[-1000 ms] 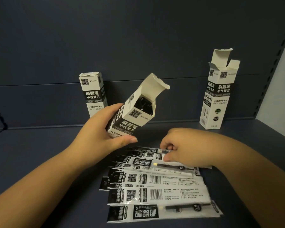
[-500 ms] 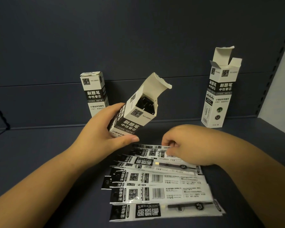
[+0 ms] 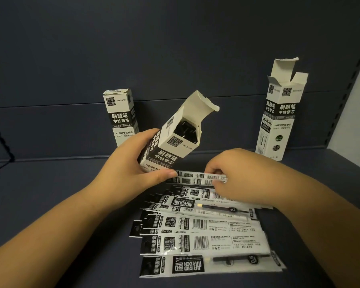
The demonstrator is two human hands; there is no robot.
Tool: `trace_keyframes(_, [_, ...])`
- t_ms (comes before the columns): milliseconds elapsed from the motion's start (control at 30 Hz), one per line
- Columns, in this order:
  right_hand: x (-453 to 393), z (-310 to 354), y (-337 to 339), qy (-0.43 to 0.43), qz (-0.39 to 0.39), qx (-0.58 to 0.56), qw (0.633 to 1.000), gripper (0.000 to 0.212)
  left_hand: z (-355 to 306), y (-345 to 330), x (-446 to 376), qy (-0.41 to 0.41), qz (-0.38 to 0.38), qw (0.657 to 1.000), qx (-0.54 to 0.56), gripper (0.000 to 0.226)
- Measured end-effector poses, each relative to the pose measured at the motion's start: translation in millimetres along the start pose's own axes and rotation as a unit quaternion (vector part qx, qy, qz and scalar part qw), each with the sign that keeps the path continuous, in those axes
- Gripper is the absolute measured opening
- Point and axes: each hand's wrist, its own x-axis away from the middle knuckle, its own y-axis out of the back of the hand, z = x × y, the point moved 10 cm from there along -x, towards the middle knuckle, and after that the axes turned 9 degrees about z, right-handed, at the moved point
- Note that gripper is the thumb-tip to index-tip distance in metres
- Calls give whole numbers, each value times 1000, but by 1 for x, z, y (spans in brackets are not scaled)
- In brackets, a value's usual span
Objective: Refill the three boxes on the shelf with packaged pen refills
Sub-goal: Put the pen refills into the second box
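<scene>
Two refill packets [image 3: 197,177] now lifted, pinched by right hand [image 3: 235,173]; left hand [image 3: 131,161] grips tilted box [image 3: 173,142]

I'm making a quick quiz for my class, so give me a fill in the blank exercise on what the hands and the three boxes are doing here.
1. The tilted box is held by the ____ hand.
2. The right hand pinches a packaged ____ lifted from the pile.
3. The box at far right stands with its top flap ____.
4. The box at far left has its top ____.

Missing words: left; refill; open; closed
</scene>
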Motion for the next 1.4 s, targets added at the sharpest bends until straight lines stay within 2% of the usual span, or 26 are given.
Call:
trace_keyframes(333, [2, -10, 17, -30, -60, 26, 997, 15, -1, 0, 0, 1, 0, 1000, 7, 61])
trace_keyframes(433, [3, -11, 25, -22, -82, -5, 996, 21, 0, 0, 0, 1, -1, 1000, 5, 61])
trace_keyframes(567, [6, -8, 33, -5, -99, -65, 993, 18, 1, 1, 0, 3, -3, 1000, 11, 62])
trace_keyframes(700, [11, -6, 34, 1, -86, -157, 984, 19, 2, 1, -1, 4, -1, 1000, 8, 62])
trace_keyframes(867, [13, -11, 36, 22, -100, -300, 949, 13, 3, 1, 0, 8, -5, 1000, 11, 62])
trace_keyframes(1100, [15, -21, 45, 66, -129, -504, 851, 13, 2, 2, 0, 5, -8, 1000, 20, 61])
trace_keyframes(1267, [17, -17, 42, 75, -91, -584, 803, 11, 2, 2, -1, 7, -10, 1000, 26, 58])
trace_keyframes(1400, [20, -15, 42, 76, -93, -615, 779, 10, 4, 3, -1, 10, -11, 1000, 23, 59])
